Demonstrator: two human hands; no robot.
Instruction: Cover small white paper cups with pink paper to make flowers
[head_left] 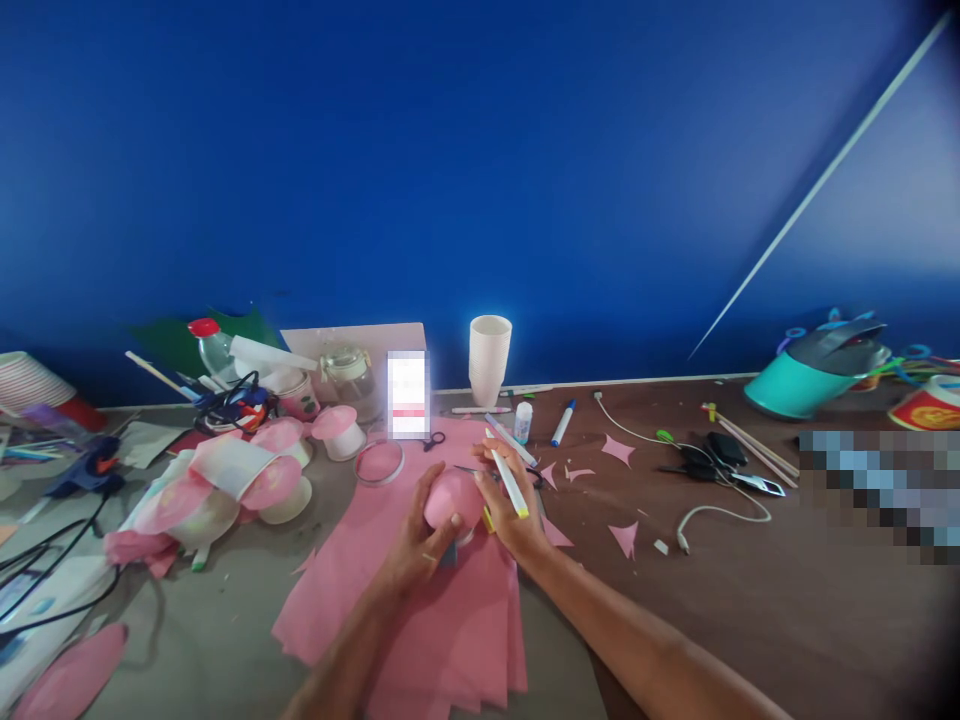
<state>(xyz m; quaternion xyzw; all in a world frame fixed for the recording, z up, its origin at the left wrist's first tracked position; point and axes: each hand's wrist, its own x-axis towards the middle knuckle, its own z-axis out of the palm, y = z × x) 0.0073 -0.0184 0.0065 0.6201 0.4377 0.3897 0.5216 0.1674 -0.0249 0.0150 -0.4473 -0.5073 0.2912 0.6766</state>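
My left hand (421, 535) is closed around a rounded piece covered in pink paper (452, 498), its thumb pressing on the near side. What lies under that paper is mostly hidden. My right hand (521, 525) is at the other side of the piece, with fingertips at its edge. Between its fingers it holds a white marker (508, 480) with a yellow end. A thin scissor blade (466, 469) shows behind the pink piece, partly hidden by the right hand. Pink paper sheets (442, 640) lie beneath both hands.
Pink-topped white cups (339, 433) crowd the left, beside a glass jar (347, 380). A phone (408, 395) and stacked white cups (489, 360) stand at the back. A glue stick (523, 423), blue-capped marker (564, 423), paper scraps (624, 538) and white cable (720, 508) lie right.
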